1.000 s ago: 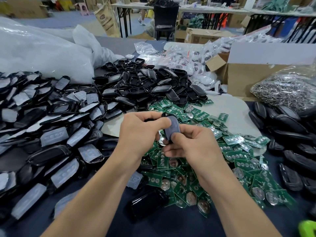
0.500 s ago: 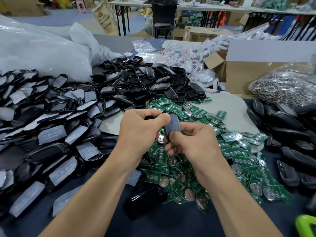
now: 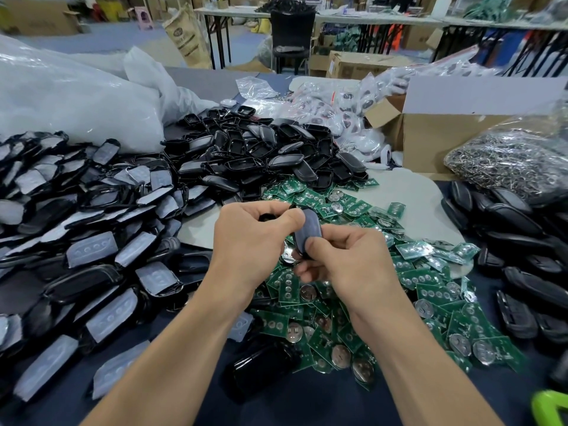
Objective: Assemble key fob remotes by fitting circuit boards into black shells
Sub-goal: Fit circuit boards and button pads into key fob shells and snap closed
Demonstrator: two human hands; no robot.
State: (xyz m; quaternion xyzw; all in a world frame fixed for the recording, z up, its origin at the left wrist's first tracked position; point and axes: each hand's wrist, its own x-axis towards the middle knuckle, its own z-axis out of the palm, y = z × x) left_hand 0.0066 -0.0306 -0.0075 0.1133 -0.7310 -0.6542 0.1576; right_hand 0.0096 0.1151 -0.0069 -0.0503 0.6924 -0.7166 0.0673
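A workshop with folding tables and cartons is seen behind a dark blue bench (image 3: 307, 404) that is covered in sorted parts. A heap of empty black shells (image 3: 261, 158) is piled at the far centre, shells fitted with grey rubber keypads (image 3: 92, 247) are spread over the left, and green circuit boards (image 3: 430, 290) with coin cells are scattered at the centre and right. A cardboard box (image 3: 436, 139) and a bag of metal rings (image 3: 507, 161) are set at the far right

One key fob shell (image 3: 309, 230) is held above the circuit boards, between the two hands. The left hand (image 3: 252, 241) is closed on its upper end, thumb against the edge, and the right hand (image 3: 347, 262) is pinched on its lower end. Something dark is also glimpsed inside the left hand; what it is cannot be told

The shell's long axis is stood nearly upright in the view, with the grey keypad face turned towards the camera. Whether a board is already seated cannot be seen

The shell is judged light, stiff and glossy, so slipping is likely; it is best gripped by its long edges. The boards are thin and are best held by their rims, clear of the cell
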